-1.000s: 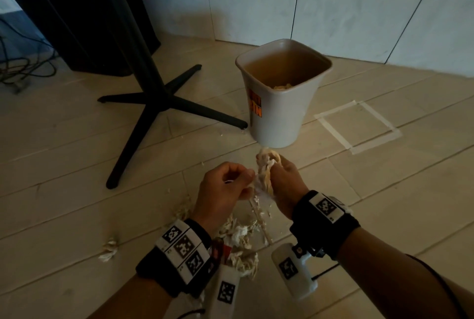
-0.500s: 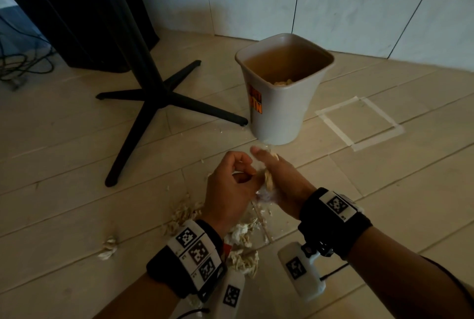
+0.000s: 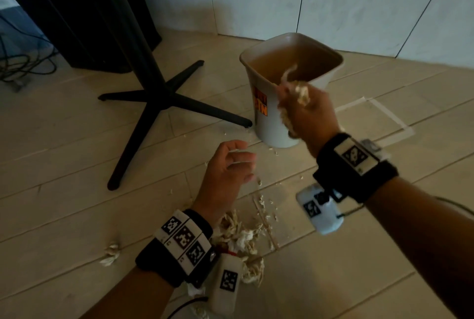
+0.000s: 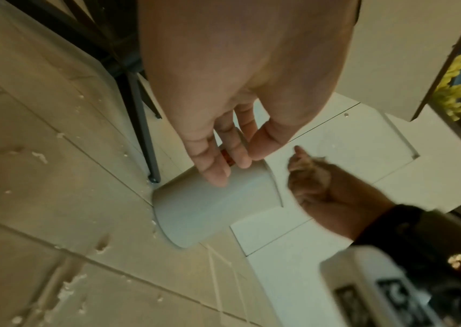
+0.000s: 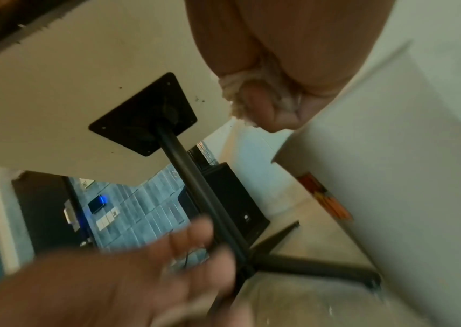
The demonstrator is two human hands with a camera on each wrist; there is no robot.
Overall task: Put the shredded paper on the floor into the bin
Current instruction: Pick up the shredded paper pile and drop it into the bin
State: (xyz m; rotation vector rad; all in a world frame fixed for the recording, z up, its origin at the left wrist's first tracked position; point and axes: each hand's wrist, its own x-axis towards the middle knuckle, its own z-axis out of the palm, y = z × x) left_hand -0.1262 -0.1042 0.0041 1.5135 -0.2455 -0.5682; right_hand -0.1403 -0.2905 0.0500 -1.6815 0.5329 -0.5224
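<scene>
A white bin with an orange label stands on the wooden floor near the wall. My right hand is raised at the bin's near rim and grips a clump of shredded paper, seen squeezed between its fingers in the right wrist view. My left hand hangs lower, in front of the bin, fingers loosely spread and holding nothing. A pile of shredded paper lies on the floor by my left wrist. A small separate clump lies to the left.
A black table pedestal with splayed feet stands left of the bin; one foot ends close to the bin's base. A white tape square marks the floor right of the bin. Small paper scraps are scattered between the pile and the bin.
My right hand has lifted the paper clump from near the floor up to the bin's rim. My left hand let go of the clump and stayed low, fingers opening.
</scene>
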